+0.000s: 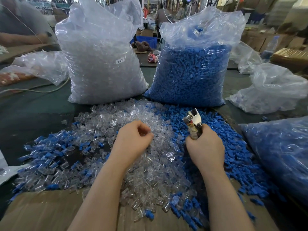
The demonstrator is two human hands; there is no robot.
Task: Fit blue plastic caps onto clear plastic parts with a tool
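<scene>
Nearest, at the bottom of the frame, a sheet of cardboard [41, 212] lies on the table [33, 105], its lower edge cut off. Over it spreads a loose heap: clear plastic parts [150, 172] through the middle, blue caps [236, 157] banked to the right, and a mix of both, some seemingly already joined, toward the lower left.

Both bare forearms reach in from the bottom edge. The left hand [133, 140] rests on the clear heap with its fingers curled in, thumb meeting fingertips; something clear seems pinched there, but against the pile I cannot tell for sure. The right hand [205, 147] is clenched round the handles of a plier-like tool [194, 122], whose long axis runs nearly upright in the frame, metal head pointing up and away from the person and tilted a little left. The handles are mostly hidden in the fist.

Behind the heap stand two tall plastic bags. The bag of clear parts [103, 64], left of centre, carries a small white sticker reading "SJ 017". The bag of blue caps [191, 72] stands just right of it. A third bag of blue pieces [283, 155] is cut off at the right edge, and crumpled bags [275, 90] lie beyond it.

Farther back is blurred; a person's arm [21, 37] shows at the upper left.
</scene>
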